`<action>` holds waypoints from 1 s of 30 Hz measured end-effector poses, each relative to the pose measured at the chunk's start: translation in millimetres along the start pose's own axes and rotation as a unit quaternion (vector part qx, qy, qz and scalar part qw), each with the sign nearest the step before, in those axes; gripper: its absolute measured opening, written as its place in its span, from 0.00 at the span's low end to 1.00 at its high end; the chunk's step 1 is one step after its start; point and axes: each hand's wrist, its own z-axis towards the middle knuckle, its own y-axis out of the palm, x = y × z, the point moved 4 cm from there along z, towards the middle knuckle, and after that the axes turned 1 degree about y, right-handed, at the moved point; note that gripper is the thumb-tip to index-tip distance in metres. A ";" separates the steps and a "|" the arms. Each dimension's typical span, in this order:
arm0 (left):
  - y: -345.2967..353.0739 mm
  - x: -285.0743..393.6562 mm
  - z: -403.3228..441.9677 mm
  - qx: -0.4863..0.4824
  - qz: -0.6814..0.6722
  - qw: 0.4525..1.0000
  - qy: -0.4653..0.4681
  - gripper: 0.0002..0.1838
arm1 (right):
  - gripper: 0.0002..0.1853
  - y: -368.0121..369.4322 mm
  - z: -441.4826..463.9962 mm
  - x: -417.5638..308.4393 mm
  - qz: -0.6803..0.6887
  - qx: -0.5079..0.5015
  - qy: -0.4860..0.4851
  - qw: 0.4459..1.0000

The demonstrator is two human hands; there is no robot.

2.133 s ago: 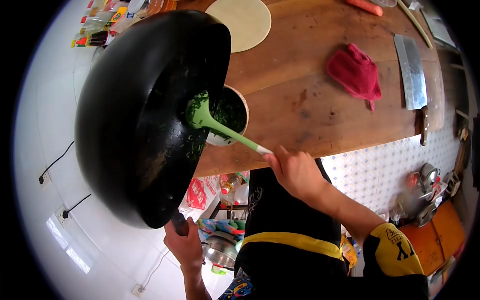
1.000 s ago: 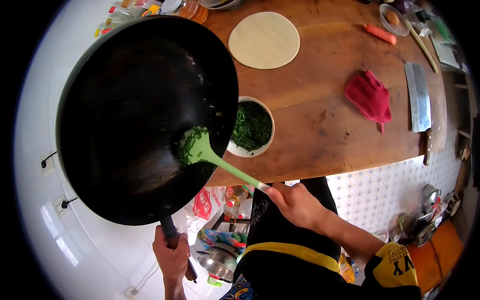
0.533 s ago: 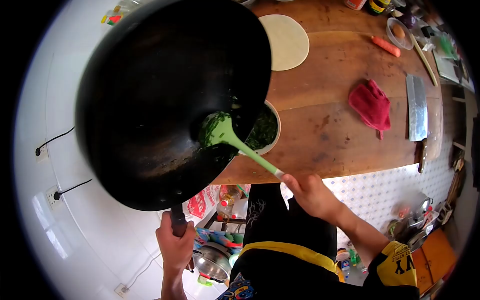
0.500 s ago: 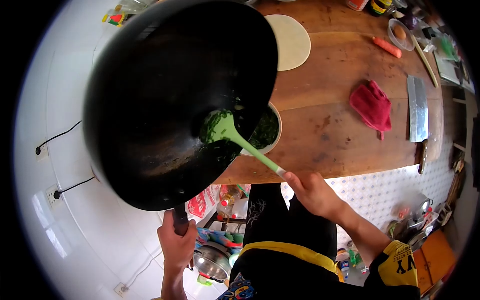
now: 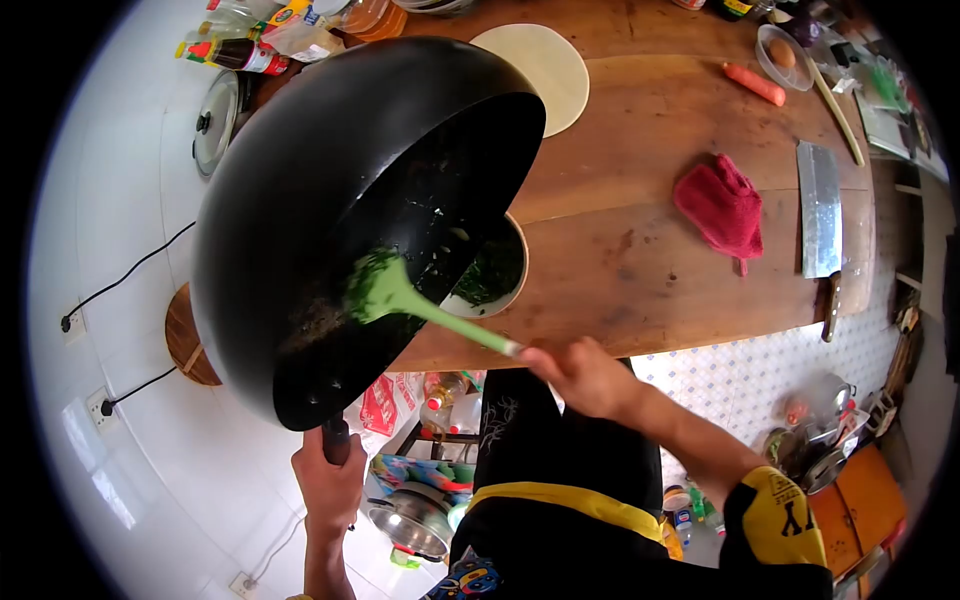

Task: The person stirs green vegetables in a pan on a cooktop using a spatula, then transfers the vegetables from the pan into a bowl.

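Observation:
My left hand (image 5: 330, 475) is wrapped round the handle of a large black wok (image 5: 290, 200), which is tipped steeply to the right. My right hand (image 5: 585, 377) grips a light green spatula (image 5: 400, 297) by the end of its handle. The spatula's head is inside the wok, with chopped dark green leaves (image 5: 372, 283) against it. More green bits cling to the wok's inner wall. Below the wok's right rim stands a white bowl (image 5: 521, 275) holding chopped greens; the wok hides its left part.
On the wooden table (image 5: 640, 200) lie a round pale board (image 5: 545, 80), a red cloth (image 5: 722, 210), a cleaver (image 5: 820, 215) and a carrot (image 5: 755, 84). An egg sits in a clear bowl (image 5: 784, 58) by a long stick (image 5: 838, 112). Bottles (image 5: 235, 55) and a lid (image 5: 216, 122) are at the upper left.
The wok has tilted further, showing more of its outside. The spatula has moved left and down inside it, with greens at its head. My view has shifted slightly to the right.

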 end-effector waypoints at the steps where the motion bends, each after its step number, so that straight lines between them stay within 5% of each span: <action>1: 0.6 1.7 -0.8 -0.002 0.001 1.000 -0.001 0.27 | 0.32 7.0 3.7 -5.4 0.016 0.008 -0.043 0.999; 3: -1.2 3.5 -1.4 -0.002 0.010 1.000 -0.003 0.27 | 0.34 18.3 -0.6 15.6 0.019 0.009 -0.037 0.999; 6: -7.5 0.6 -0.5 0.007 0.015 1.000 -0.014 0.28 | 0.32 -10.0 -23.1 41.2 -0.072 -0.020 0.102 0.992; 8: -7.7 -3.2 -1.9 0.012 0.020 1.000 -0.002 0.28 | 0.31 -17.4 -28.0 61.3 -0.033 0.088 -0.017 0.995; 13: -0.9 -0.8 -7.3 0.007 0.025 1.000 0.006 0.27 | 0.30 -27.5 -16.6 34.1 -0.038 0.026 0.030 0.998; 15: -1.7 1.4 -6.8 0.008 0.033 0.999 0.009 0.27 | 0.29 -7.4 -8.7 35.2 -0.049 -0.005 -0.031 0.998; 19: -8.9 0.1 -6.1 0.005 0.059 0.998 0.012 0.27 | 0.27 -25.7 -23.1 63.8 -0.084 0.037 0.018 0.996; 20: -9.8 1.1 -7.2 0.005 0.061 0.998 0.012 0.27 | 0.23 -35.7 -24.1 57.1 -0.056 0.074 -0.054 0.994; 27: -11.9 12.1 -13.9 0.018 0.066 0.998 0.012 0.21 | 0.23 -2.3 15.5 29.8 -0.106 0.078 -0.104 0.986; 30: -18.4 10.8 -11.5 0.025 0.069 0.997 -0.006 0.17 | 0.20 -12.2 -7.3 41.8 -0.111 0.044 -0.034 0.992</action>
